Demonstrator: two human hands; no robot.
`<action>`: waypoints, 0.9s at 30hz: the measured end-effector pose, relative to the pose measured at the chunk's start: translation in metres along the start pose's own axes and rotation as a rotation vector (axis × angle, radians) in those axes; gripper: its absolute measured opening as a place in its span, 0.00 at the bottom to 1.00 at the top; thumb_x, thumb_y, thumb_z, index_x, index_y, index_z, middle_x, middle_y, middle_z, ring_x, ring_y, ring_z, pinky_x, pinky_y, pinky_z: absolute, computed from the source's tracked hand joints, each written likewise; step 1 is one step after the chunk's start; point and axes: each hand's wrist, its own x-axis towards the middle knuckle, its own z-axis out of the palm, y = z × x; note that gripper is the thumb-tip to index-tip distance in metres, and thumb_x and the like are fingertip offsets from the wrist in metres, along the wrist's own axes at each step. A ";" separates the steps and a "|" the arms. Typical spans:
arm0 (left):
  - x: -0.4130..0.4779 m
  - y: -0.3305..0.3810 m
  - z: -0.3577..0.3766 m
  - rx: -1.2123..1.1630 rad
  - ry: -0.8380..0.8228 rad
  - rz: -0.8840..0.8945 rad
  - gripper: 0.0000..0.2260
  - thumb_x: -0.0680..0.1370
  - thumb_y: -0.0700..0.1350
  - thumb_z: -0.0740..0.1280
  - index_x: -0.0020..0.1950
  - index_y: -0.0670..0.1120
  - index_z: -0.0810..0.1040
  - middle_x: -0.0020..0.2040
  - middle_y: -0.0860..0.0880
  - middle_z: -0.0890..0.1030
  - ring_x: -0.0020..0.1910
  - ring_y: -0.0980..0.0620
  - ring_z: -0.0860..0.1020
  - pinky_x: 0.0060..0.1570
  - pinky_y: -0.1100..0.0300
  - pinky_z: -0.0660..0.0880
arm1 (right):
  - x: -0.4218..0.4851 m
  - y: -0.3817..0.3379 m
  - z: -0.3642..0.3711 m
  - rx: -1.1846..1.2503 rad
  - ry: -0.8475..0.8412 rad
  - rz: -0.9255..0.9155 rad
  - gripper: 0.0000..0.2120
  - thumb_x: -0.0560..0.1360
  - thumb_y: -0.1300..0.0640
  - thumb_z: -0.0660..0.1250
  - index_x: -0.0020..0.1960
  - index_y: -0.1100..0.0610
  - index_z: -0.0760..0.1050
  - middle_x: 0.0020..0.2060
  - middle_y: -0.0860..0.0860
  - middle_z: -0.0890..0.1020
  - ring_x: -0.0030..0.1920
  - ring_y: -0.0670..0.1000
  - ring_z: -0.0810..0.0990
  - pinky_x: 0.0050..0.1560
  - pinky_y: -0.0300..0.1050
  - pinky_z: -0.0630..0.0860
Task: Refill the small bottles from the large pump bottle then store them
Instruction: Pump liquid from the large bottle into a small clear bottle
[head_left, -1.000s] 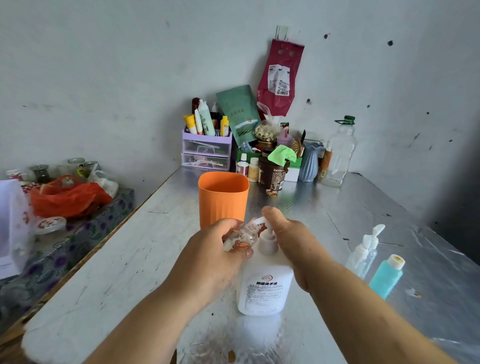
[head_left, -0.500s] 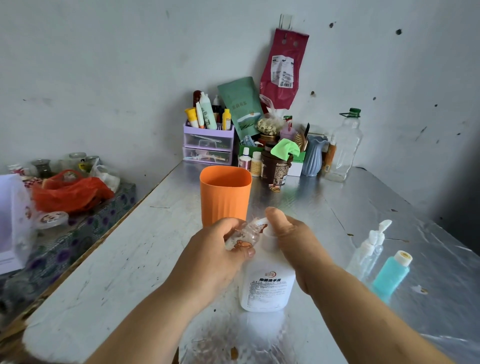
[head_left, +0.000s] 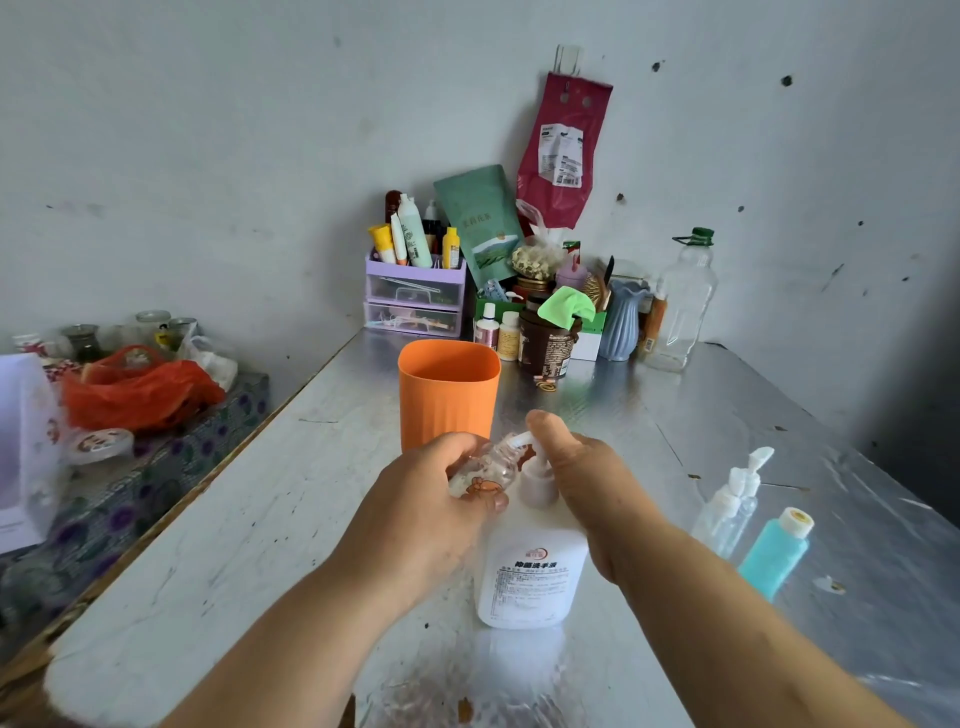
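1. the left hand (head_left: 415, 514) is grasping the small clear bottle (head_left: 485, 470), fingers curled round it, and is tilting its mouth up against the nozzle (head_left: 519, 441) of the large pump bottle (head_left: 530, 571).
2. the right hand (head_left: 587, 478) is lying against the pump's neck with its thumb resting on the pump head. its other fingers are hidden behind the neck, so i cannot tell whether it is clenching the pump or only pressing it.
3. the large pump bottle is standing upright on the bench (head_left: 234, 519), between the two hands. the small clear bottle is off the bench, carried wholly by the left hand.
4. judging from this, the filling step is under way. how much liquid is sitting in the small bottle is too blurred to tell.
5. risk: the small mouth is narrow, so if it is drifting off the nozzle a pump stroke may be sending liquid over the fingers and the bench.
6. risk: a hard, off-centre push may be tipping the pump bottle toward the orange cup (head_left: 447, 389) just behind it.
7. well to the right, a clear spray bottle (head_left: 727, 509) and a teal bottle (head_left: 774, 551) are standing close together, seemingly waiting their turn.
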 end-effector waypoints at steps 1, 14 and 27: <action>0.000 -0.001 0.000 -0.001 0.001 -0.004 0.16 0.74 0.49 0.73 0.60 0.60 0.76 0.53 0.61 0.81 0.50 0.60 0.79 0.52 0.53 0.80 | 0.000 0.001 0.000 0.001 -0.001 -0.002 0.15 0.74 0.44 0.61 0.37 0.54 0.75 0.32 0.54 0.79 0.33 0.53 0.76 0.37 0.43 0.72; 0.000 -0.011 0.004 -0.027 -0.015 -0.019 0.15 0.73 0.48 0.74 0.56 0.61 0.77 0.50 0.62 0.82 0.49 0.62 0.80 0.53 0.52 0.79 | 0.000 0.012 0.001 0.042 -0.014 -0.018 0.14 0.76 0.45 0.61 0.38 0.54 0.75 0.30 0.51 0.81 0.30 0.49 0.79 0.34 0.40 0.73; -0.003 0.002 -0.001 0.018 0.005 -0.001 0.15 0.74 0.49 0.73 0.60 0.58 0.77 0.52 0.60 0.81 0.51 0.61 0.79 0.53 0.54 0.78 | 0.004 0.004 -0.002 0.015 -0.010 0.022 0.17 0.72 0.40 0.63 0.42 0.54 0.78 0.36 0.55 0.81 0.38 0.54 0.79 0.45 0.47 0.75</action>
